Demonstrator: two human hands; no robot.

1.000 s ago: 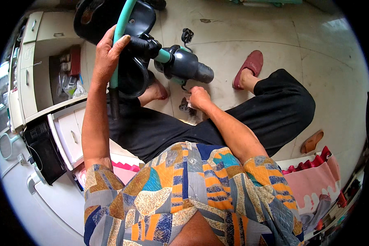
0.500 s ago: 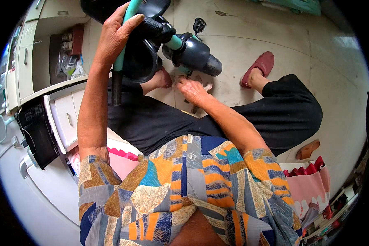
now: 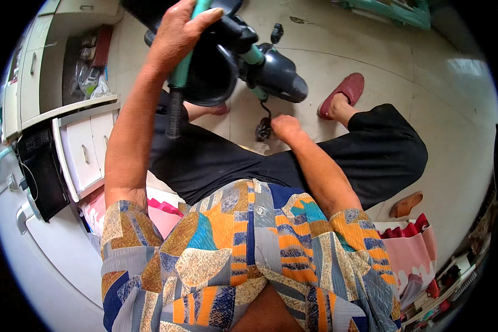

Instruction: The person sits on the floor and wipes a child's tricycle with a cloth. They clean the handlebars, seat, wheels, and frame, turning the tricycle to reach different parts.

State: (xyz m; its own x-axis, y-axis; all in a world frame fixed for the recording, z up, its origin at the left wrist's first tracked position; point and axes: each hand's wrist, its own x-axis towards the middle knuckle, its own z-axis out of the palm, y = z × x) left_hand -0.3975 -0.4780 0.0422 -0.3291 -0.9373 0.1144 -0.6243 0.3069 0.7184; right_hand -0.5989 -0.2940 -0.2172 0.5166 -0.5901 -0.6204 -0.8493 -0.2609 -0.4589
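My left hand (image 3: 177, 36) is wrapped round an upright teal tube (image 3: 181, 72) of a wheeled frame, with a black grip at its lower end. Black molded parts (image 3: 210, 83) and a black rounded housing (image 3: 282, 77) are attached to the frame. A pedal on a bent crank (image 3: 262, 128) hangs below, between my legs; another pedal (image 3: 276, 33) shows beyond the housing. My right hand (image 3: 286, 127) is closed beside the lower pedal; what its fingers hold, if anything, is hidden.
I sit with knees apart over a tiled floor (image 3: 371, 55). Cream cabinets (image 3: 33, 83) and a low white drawer unit (image 3: 83, 149) stand at left. A brown sandal (image 3: 406, 205) lies at right beside pink fabric (image 3: 409, 254). A teal object (image 3: 393, 14) sits at the far edge.
The teal tube and frame have shifted rightward in view with my left hand still gripping. My right hand has moved to the pedal's right side; the pale cloth seen near it earlier is now hidden.
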